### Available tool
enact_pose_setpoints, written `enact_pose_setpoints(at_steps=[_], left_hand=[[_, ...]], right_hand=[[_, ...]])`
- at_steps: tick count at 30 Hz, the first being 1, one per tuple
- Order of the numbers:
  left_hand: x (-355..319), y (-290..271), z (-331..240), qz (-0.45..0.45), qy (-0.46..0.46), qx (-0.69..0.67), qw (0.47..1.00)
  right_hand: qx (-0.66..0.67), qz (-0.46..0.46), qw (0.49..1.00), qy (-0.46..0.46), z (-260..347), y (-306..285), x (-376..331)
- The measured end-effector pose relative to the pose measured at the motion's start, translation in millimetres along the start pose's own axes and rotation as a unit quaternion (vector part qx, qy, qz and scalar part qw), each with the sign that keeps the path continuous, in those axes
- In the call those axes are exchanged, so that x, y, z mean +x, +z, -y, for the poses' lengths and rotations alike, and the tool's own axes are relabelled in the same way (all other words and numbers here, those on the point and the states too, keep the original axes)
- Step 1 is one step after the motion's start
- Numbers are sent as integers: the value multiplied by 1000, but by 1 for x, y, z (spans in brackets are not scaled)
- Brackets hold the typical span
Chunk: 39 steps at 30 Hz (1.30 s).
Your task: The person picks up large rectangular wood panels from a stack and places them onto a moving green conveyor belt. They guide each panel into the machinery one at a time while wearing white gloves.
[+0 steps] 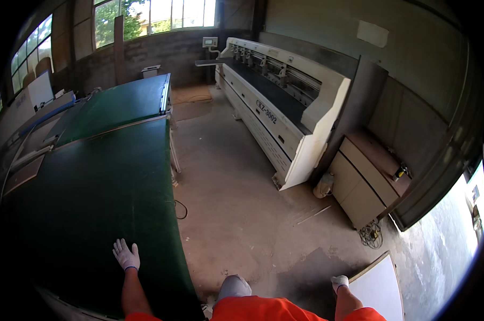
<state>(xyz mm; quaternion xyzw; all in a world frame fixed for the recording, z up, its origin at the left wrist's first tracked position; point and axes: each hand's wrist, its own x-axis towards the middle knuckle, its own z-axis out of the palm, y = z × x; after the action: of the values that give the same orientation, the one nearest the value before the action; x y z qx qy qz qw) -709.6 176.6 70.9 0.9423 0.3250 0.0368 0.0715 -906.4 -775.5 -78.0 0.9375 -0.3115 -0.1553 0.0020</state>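
Observation:
My left hand, in a white glove, lies with its fingers spread on the dark green table top. Nothing is held in it. On the right, my right hand, also gloved, is closed at the near-left edge of a white panel. That panel has a thin brown edge and stands low beside my right arm, partly cut off by the lower rim of the picture. The fingers' far side is hidden, and the glove meets the board's edge.
A second green table stands beyond the first. A long cream-coloured machine runs along the right wall. Nearer are a cabinet, a dusty jug, a coiled cable and a thin strip on the concrete floor.

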Motion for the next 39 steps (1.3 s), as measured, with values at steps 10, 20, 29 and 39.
enact_pose_setpoints(at_steps=[10,20,29,39], left_hand=[[95,-1,-10,-44,-424,66,902],[256,27,-175,-113,-460,95,876],[348,65,-311,-92,-507,22,857],[418,119,-515,-82,-512,-17,855]], right_hand=[[294,57,923,-242,399,-179,282],[244,264,926,-113,446,-99,376],[195,276,927,-162,599,-215,619],[219,166,889,-366,930,-346,1012]])
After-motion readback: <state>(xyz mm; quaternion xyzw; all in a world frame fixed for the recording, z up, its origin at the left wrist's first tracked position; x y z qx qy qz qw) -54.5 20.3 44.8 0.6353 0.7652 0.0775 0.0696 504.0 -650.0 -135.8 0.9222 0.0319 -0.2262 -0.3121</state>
